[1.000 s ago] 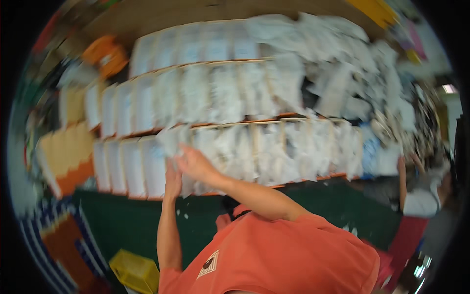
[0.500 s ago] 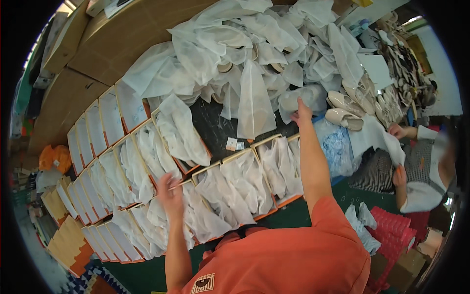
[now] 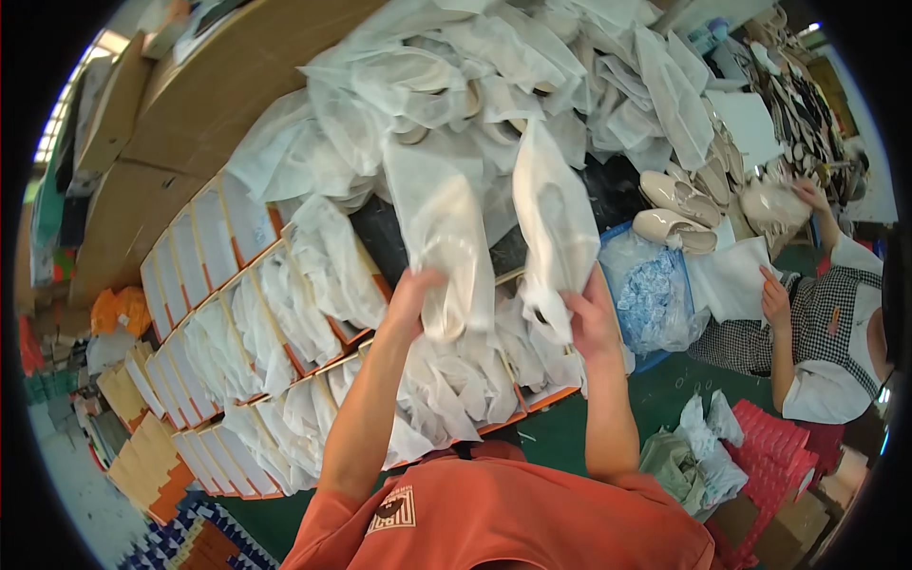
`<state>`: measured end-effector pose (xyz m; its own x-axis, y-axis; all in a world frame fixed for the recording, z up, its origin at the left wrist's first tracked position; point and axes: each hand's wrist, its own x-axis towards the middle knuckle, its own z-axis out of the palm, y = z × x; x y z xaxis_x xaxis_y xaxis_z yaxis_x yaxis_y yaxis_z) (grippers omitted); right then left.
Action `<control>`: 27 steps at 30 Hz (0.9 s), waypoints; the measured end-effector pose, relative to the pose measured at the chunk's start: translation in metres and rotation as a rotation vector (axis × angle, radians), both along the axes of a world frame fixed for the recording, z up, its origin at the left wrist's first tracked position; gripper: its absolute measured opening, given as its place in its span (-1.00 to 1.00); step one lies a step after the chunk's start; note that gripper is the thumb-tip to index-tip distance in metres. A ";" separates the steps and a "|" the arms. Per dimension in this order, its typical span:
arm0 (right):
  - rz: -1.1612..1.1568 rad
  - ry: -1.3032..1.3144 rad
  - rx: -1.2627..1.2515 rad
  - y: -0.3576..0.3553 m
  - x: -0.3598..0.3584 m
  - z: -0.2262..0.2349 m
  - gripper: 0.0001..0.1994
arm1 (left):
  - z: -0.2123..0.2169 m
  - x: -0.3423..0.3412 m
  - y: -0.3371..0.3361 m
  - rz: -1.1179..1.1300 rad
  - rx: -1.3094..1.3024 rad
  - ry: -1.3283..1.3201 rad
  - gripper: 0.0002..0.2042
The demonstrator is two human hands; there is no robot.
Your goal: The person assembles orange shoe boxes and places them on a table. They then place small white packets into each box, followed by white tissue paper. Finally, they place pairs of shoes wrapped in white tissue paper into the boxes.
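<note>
In each hand I hold a shoe wrapped in a white see-through bag, above the front row of boxes. My left hand (image 3: pixel 415 296) is closed on the lower end of one bagged shoe (image 3: pixel 452 252), whose pale shape shows through. The other bagged shoe (image 3: pixel 551 214) is gripped at its lower end by my right hand (image 3: pixel 593 318). Beyond them lies a big heap of shoes in white bags (image 3: pixel 427 81). Below my hands, open shoe boxes (image 3: pixel 532 404) with orange edges hold more white-bagged shoes (image 3: pixel 456 380).
Open boxes with white lining (image 3: pixel 190 252) stand in rows at left. A blue-edged bin (image 3: pixel 651 294) holds crumpled clear and blue plastic. Beige shoes (image 3: pixel 676 211) lie at the right. There a co-worker (image 3: pixel 807 313) handles a bagged shoe and a white sheet. Red packages (image 3: pixel 760 446) sit below.
My left hand, empty before, now holds a bagged shoe. My right hand has drawn back from the heap with another. The co-worker has lifted a bagged shoe.
</note>
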<state>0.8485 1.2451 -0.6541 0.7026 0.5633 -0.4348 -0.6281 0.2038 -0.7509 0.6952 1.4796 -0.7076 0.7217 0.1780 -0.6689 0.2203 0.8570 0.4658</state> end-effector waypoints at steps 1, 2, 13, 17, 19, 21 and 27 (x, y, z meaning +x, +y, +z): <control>-0.037 0.005 0.010 -0.008 -0.013 -0.008 -0.52 | 0.035 -0.020 -0.009 0.013 0.084 -0.031 -0.45; -0.058 0.013 0.020 -0.014 -0.027 -0.017 -0.51 | 0.070 -0.047 -0.019 0.042 0.168 -0.057 -0.46; 0.539 -0.005 -0.066 0.158 -0.283 -0.029 -0.58 | 0.091 -0.397 -0.040 0.834 -0.003 0.061 -0.46; 1.033 -0.181 -0.091 0.287 -0.419 -0.008 -0.56 | 0.058 -0.573 0.098 0.713 0.844 0.654 -0.51; 1.150 -0.406 0.012 0.368 -0.496 -0.018 -0.62 | 0.038 -0.649 0.197 0.681 1.149 0.724 -0.43; 0.965 -0.915 0.125 0.430 -0.573 0.006 -0.46 | 0.058 -0.675 0.274 0.269 1.196 0.977 -0.37; 1.315 -0.896 0.532 0.355 -0.624 0.121 -0.46 | -0.036 -0.652 0.307 -0.240 1.404 1.229 -0.29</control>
